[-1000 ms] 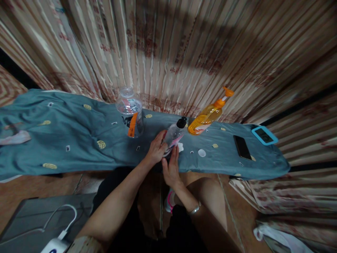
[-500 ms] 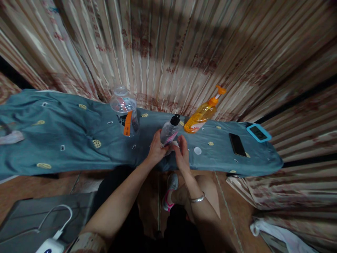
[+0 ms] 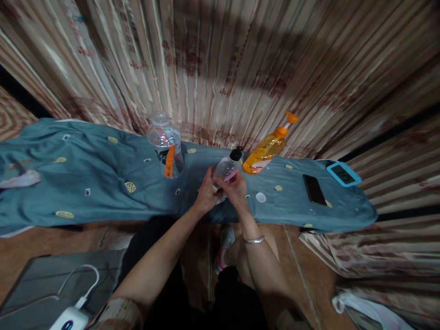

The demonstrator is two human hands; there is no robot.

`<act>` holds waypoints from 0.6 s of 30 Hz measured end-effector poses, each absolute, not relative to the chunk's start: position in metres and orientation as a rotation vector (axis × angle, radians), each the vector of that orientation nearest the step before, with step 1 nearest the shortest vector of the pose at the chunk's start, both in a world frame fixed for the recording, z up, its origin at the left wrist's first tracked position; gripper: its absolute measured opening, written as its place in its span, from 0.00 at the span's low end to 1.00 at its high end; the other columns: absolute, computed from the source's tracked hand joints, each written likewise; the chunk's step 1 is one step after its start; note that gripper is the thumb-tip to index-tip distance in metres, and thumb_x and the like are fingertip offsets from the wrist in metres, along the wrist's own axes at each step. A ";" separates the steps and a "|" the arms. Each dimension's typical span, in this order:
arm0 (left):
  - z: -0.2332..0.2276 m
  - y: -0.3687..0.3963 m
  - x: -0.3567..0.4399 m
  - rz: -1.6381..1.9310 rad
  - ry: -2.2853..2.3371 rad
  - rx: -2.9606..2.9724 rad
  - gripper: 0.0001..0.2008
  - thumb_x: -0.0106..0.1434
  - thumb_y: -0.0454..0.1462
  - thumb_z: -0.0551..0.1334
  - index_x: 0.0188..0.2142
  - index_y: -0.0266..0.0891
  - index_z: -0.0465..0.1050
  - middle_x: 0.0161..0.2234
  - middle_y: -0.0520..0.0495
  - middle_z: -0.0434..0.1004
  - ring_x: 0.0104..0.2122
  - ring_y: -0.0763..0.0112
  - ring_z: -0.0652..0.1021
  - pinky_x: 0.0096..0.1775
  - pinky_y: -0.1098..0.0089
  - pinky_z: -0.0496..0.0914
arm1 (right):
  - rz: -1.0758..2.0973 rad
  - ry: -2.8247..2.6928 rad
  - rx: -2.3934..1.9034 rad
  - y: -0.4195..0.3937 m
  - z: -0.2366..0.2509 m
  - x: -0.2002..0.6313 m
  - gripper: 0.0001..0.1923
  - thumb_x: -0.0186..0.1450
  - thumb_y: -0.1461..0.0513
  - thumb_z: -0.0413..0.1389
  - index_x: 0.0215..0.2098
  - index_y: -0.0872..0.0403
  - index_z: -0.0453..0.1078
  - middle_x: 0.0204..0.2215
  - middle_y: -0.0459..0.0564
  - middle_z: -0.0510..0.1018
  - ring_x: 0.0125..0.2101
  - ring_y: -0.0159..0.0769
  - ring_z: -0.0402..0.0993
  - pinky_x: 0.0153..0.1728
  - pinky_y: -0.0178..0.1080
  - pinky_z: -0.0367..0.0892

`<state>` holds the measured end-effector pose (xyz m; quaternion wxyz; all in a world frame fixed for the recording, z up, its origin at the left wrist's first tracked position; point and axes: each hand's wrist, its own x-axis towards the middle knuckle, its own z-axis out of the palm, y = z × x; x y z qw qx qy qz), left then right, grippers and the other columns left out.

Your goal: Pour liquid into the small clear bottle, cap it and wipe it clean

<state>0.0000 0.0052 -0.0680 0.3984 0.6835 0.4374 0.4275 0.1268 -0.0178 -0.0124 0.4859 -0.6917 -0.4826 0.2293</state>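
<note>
Small bottle (image 3: 227, 168): clear, black cap, tilted over blue cloth (image 3: 103, 183).
Left hand (image 3: 206, 195): fingers wrapped around its lower body.
Right hand (image 3: 236, 191): fingers curled onto its side.
Neighbours: orange pump bottle (image 3: 266, 150), clear jar (image 3: 166, 145).

Both forearms reach forward; left hand (image 3: 206, 195) and right hand (image 3: 236, 190) meet, fingers curled

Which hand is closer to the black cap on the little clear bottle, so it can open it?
Right hand, probably. It wraps the small clear bottle just under its black cap; the left hand grips lower, at the base.
</note>
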 end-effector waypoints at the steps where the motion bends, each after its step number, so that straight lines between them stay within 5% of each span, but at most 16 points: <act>1: -0.069 0.005 -0.001 1.055 1.122 1.725 0.53 0.53 0.33 0.71 0.73 0.37 0.46 0.68 0.30 0.66 0.67 0.48 0.71 0.66 0.47 0.67 | 0.560 -1.147 -1.667 -0.018 -0.012 0.130 0.30 0.49 0.39 0.67 0.36 0.50 0.68 0.29 0.47 0.79 0.30 0.40 0.76 0.38 0.43 0.73; 6: -0.072 0.006 -0.003 0.967 1.154 1.754 0.50 0.54 0.33 0.72 0.72 0.37 0.51 0.66 0.31 0.69 0.63 0.50 0.75 0.62 0.49 0.72 | 0.521 -1.047 -1.627 -0.020 -0.007 0.147 0.30 0.49 0.40 0.67 0.38 0.51 0.70 0.29 0.47 0.80 0.32 0.40 0.76 0.38 0.42 0.72; 9: -0.070 0.006 -0.004 0.891 1.187 1.859 0.40 0.58 0.32 0.69 0.68 0.37 0.60 0.61 0.35 0.76 0.57 0.55 0.80 0.59 0.52 0.75 | 0.504 -1.039 -1.630 -0.025 -0.003 0.158 0.32 0.51 0.40 0.66 0.43 0.53 0.72 0.31 0.48 0.81 0.35 0.40 0.78 0.39 0.41 0.73; 14: -0.061 0.005 -0.006 0.673 1.230 2.121 0.11 0.63 0.31 0.62 0.44 0.39 0.79 0.44 0.42 0.85 0.46 0.58 0.84 0.53 0.59 0.78 | 0.545 -1.027 -1.624 -0.036 -0.002 0.169 0.37 0.52 0.38 0.64 0.47 0.55 0.73 0.31 0.49 0.81 0.35 0.40 0.78 0.37 0.40 0.73; 18: -0.058 0.006 -0.006 0.647 1.236 2.158 0.09 0.63 0.30 0.60 0.32 0.40 0.79 0.37 0.42 0.84 0.41 0.59 0.84 0.48 0.62 0.78 | 0.631 -1.033 -1.616 -0.043 -0.005 0.168 0.35 0.50 0.39 0.65 0.44 0.54 0.73 0.31 0.49 0.81 0.34 0.40 0.77 0.37 0.40 0.72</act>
